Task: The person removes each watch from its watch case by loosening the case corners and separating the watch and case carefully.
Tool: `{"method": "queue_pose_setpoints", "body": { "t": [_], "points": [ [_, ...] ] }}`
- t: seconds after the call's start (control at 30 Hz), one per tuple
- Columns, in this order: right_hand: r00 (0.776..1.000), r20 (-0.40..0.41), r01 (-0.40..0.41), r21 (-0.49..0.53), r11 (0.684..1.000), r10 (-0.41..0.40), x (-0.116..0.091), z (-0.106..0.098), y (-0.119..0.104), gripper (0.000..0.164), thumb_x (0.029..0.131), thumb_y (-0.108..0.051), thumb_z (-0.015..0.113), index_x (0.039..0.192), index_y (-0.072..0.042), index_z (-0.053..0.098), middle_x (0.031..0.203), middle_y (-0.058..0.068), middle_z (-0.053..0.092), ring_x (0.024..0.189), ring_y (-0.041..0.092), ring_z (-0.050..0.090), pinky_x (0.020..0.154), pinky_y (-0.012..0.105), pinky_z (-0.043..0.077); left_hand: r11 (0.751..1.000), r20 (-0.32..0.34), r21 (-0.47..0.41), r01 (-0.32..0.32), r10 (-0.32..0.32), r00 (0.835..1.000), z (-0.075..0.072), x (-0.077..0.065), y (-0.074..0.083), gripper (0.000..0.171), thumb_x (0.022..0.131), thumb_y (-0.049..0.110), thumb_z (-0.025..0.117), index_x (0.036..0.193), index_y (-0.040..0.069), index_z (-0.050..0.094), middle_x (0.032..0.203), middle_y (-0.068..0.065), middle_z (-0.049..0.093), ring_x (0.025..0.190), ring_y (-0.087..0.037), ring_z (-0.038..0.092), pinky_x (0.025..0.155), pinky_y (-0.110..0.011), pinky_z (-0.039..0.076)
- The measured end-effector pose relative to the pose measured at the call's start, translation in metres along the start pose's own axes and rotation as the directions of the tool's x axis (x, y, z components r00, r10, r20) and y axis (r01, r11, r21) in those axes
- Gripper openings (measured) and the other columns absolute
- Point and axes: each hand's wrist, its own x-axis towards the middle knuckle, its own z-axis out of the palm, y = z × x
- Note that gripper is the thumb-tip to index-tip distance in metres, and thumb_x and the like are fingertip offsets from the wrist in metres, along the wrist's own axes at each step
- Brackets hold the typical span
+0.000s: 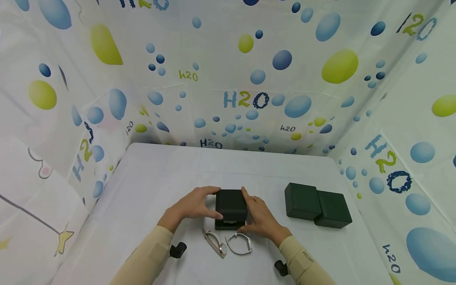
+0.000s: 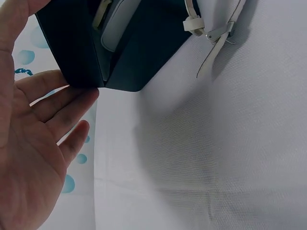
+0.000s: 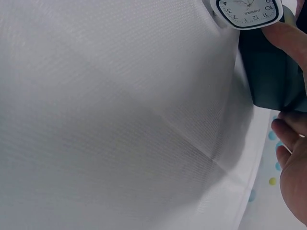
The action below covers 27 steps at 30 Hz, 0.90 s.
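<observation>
A dark watch box (image 1: 231, 204) stands in the middle of the white table, its lid raised a little. My left hand (image 1: 194, 204) holds it from the left, thumb at the lid's front edge and fingers at the back. From the other side my right hand (image 1: 263, 215) grips the box, its thumb low at the front. Through the gap, the left wrist view shows a pale cushion (image 2: 120, 24) inside. Two light-coloured wristwatches lie before the box: a left watch (image 1: 221, 248) with a buckled strap, and a right watch (image 3: 249, 12) with a white numbered dial.
To the right, two more dark green boxes, one box (image 1: 302, 202) and another box (image 1: 335, 209), stand side by side against each other. A curtain (image 1: 213, 51) printed with blue and green spots hangs behind the table (image 1: 171, 166) and along both sides.
</observation>
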Motion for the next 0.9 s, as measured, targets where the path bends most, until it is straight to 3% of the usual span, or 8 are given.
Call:
{"method": "queue_pose_setpoints", "body": {
  "t": [0.37, 0.67, 0.9],
  "points": [
    [1.0, -0.011, -0.002, 0.077, 0.997, 0.003, -0.0013, -0.0012, 0.0011, 0.148, 0.065, -0.05, 0.098, 0.169, -0.026, -0.004, 0.158, 0.012, 0.048, 0.146, 0.037, 0.042, 0.119, 0.057, 0.039, 0.998, 0.005, -0.065, 0.021, -0.02, 1.0, -0.0018, 0.0023, -0.0019, 0.102, 0.076, 0.061, 0.087, 0.157, 0.013, 0.048, 0.153, -0.006, 0.057, 0.143, -0.029, 0.052, 0.117, -0.06, 0.041],
    [0.999, 0.026, -0.041, 0.039, 0.998, 0.04, -0.0018, -0.002, 0.0003, 0.145, 0.067, -0.053, 0.096, 0.169, -0.01, 0.002, 0.163, 0.014, 0.043, 0.151, 0.039, 0.038, 0.126, 0.057, 0.026, 0.993, -0.001, -0.098, 0.062, -0.063, 0.998, -0.0013, 0.0063, -0.0029, 0.095, 0.08, 0.062, 0.081, 0.156, 0.014, 0.05, 0.15, -0.007, 0.059, 0.142, -0.03, 0.052, 0.117, -0.062, 0.04],
    [1.0, 0.015, 0.011, -0.001, 1.0, -0.011, -0.0011, -0.004, 0.0008, 0.143, 0.067, -0.055, 0.096, 0.168, -0.009, 0.006, 0.161, 0.012, 0.047, 0.149, 0.03, 0.044, 0.127, 0.054, 0.026, 0.985, 0.004, -0.13, 0.116, -0.116, 0.993, 0.0002, 0.0093, -0.0018, 0.09, 0.085, 0.063, 0.076, 0.157, 0.017, 0.048, 0.15, -0.008, 0.059, 0.144, -0.032, 0.05, 0.118, -0.064, 0.037]
  ]
}}
